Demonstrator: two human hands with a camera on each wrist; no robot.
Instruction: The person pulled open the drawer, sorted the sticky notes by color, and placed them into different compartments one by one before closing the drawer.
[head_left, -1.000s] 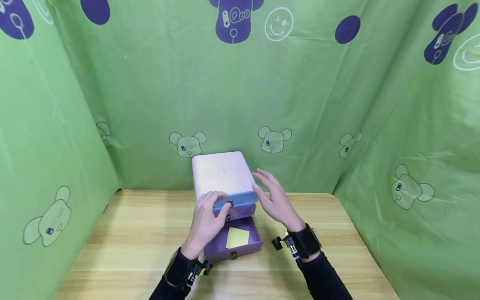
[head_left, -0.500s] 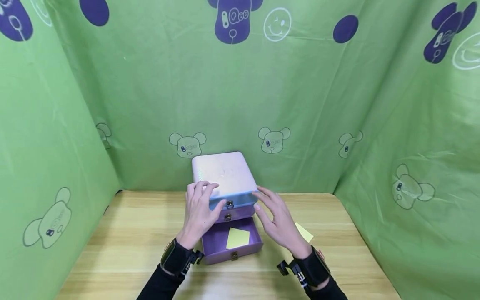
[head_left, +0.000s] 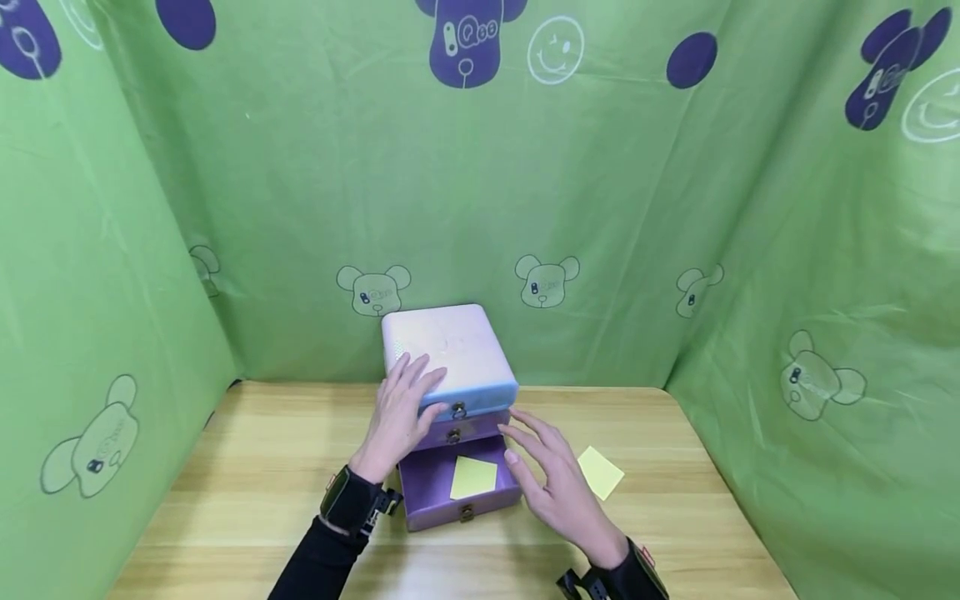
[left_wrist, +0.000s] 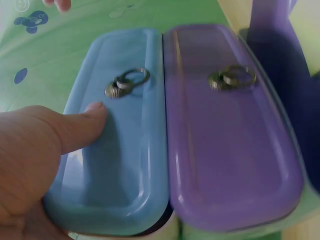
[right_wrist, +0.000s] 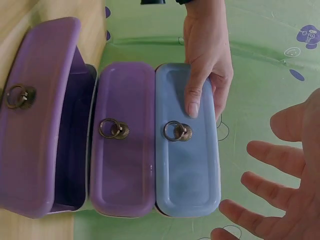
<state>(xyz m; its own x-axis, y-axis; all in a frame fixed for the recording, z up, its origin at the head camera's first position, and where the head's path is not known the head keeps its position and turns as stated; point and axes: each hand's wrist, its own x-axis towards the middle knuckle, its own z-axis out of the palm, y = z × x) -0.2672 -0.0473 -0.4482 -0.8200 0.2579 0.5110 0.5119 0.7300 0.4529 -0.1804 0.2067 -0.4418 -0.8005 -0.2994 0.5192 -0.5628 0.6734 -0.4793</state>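
Note:
A small drawer cabinet [head_left: 453,337] with a pale top has a blue top drawer [right_wrist: 187,170] and a purple middle drawer [right_wrist: 124,175], both pushed in. Its purple bottom drawer [head_left: 491,502] is pulled out, and a yellow paper note [head_left: 474,477] lies inside. My left hand [head_left: 393,417] grips the cabinet's upper left corner, fingers over the top and thumb on the blue front beside its ring pull [left_wrist: 128,82]. Near the front right corner, my right hand [head_left: 555,479] hovers with fingers spread and nothing held; whether a fingertip touches the cabinet, I cannot tell.
Another yellow paper note [head_left: 602,472] lies on the wooden table [head_left: 675,500], right of the bottom drawer and partly behind the right hand. Green printed cloth [head_left: 615,208] hangs behind and on both sides, close to the cabinet's back.
The left hand has moved slightly left and up onto the cabinet's top. My right hand has come down and toward me from the cabinet's right side, uncovering the note on the table.

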